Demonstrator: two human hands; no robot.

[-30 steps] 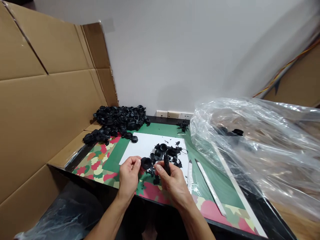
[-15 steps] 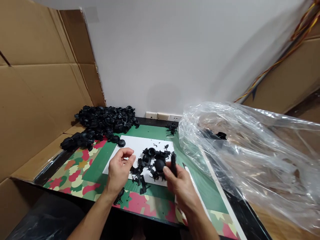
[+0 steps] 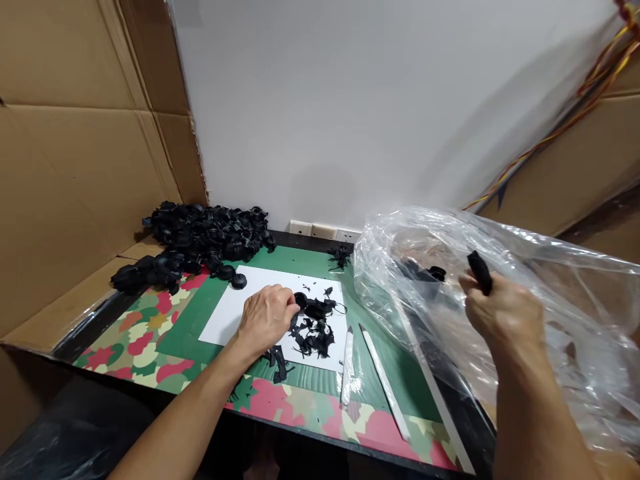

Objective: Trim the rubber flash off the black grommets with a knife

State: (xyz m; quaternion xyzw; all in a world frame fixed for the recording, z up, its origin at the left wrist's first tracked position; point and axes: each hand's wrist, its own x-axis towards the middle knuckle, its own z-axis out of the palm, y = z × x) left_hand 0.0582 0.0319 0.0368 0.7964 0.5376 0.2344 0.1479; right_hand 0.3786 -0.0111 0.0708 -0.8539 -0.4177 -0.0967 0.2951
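Observation:
Over the white sheet (image 3: 223, 313), my left hand (image 3: 269, 313) has its fingers curled down onto a ribbed black rubber part (image 3: 295, 319); the fingertips are mostly hidden behind the hand. Beside it lie more black rubber parts (image 3: 317, 308) and thin torn black scraps (image 3: 315, 341). Off to the right, above the clear plastic bag (image 3: 430, 230), my right hand (image 3: 505, 313) is closed round a black stick-like tool (image 3: 480, 272), whose blunt end pokes up past the thumb. Whether a round cap is also in that hand is hidden.
A heap of black rubber parts (image 3: 210, 230) stands at the back left beside a cardboard wall (image 3: 75, 153). Two white pen-like tools (image 3: 385, 383) lie on the green mat (image 3: 365, 360). Wall sockets (image 3: 324, 231) are behind, near a small scrap pile (image 3: 340, 257). A black part (image 3: 437, 273) shows through the bag.
My right hand has swung from the white sheet to the right, over the plastic bag, still gripping the black tool. My left hand has moved right onto the black parts.

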